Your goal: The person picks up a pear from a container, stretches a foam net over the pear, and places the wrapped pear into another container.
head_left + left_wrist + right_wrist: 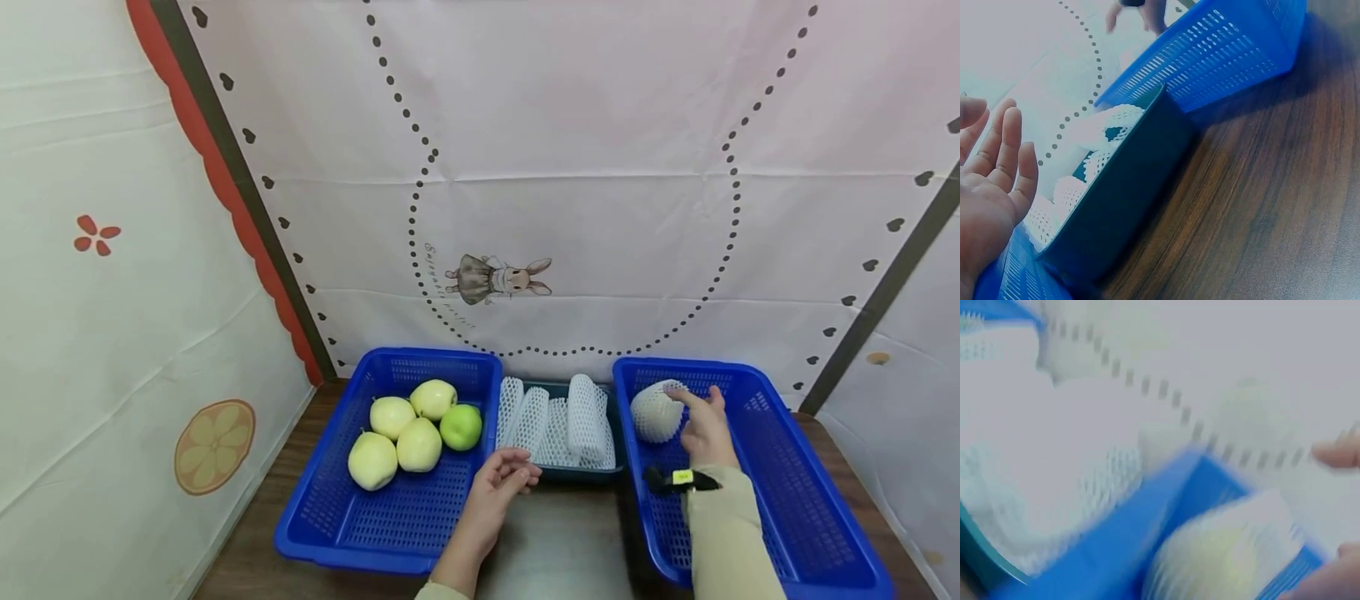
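In the head view a pale fruit in a white foam net [652, 415] lies at the back left of the right blue basket [817, 500]. Close beside it is my right hand [708, 433], fingers spread and thumb apart, gripping nothing. The right wrist view, blurred, shows the netted fruit [1210, 559] with fingertips to its right. My left hand [491, 496] hovers by the right rim of the left blue basket, its fingers loosely bent and holding nothing. Just beyond it, several white foam nets [531, 421] lie in a dark green tray [577, 475].
Inside the left blue basket [390, 533] sit several pale yellow fruits [372, 461] and one bright green fruit [461, 427]. The green tray stands between both baskets on a wooden table [1260, 187]. A printed white cloth [577, 208] hangs behind them.
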`<state>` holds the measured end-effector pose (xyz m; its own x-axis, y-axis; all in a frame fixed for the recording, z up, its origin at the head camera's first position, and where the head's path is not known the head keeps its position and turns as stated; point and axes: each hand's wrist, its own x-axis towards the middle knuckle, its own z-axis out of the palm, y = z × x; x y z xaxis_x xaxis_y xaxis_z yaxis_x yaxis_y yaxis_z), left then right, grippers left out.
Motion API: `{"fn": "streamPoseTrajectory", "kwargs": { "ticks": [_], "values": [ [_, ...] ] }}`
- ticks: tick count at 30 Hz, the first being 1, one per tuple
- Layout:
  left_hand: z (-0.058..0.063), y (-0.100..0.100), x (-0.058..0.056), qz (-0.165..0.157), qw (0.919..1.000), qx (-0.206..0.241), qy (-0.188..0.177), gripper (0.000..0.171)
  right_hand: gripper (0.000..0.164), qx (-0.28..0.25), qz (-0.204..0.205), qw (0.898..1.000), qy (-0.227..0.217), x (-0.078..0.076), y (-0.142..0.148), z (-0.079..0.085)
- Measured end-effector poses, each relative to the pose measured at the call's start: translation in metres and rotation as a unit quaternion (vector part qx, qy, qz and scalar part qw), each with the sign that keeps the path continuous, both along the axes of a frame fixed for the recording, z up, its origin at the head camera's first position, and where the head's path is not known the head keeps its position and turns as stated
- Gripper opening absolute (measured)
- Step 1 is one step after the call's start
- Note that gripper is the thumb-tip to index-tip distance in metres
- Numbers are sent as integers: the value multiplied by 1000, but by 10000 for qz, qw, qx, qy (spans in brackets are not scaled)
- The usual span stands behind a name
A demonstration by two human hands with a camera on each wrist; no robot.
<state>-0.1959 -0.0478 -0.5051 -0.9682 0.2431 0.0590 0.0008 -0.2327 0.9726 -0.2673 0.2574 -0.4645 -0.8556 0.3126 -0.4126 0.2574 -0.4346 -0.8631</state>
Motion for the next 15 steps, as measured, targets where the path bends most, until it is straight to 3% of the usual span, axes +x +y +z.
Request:
{"fn": "streamPoseTrajectory", "kwargs": {
  "ticks": [2,4,8,12,15],
  "values": [
    [0,0,0,24,10000,-27,19,31,90,-19,-437,9987,257,13,-12,5],
    [-1,1,-1,43,10000,-43,71,30,81,231,-461,9976,458,28,-25,3],
    [-2,1,-1,71,9999,-52,73,29,69,1328,62,9907,280,53,-48,-15],
    [-1,1,-1,67,9999,-93,93,27,62,2422,805,9667,174,69,-62,-30],
    [-1,1,-1,87,9998,-109,117,28,58,2905,1032,9509,287,73,-69,-37]
  ]
}}
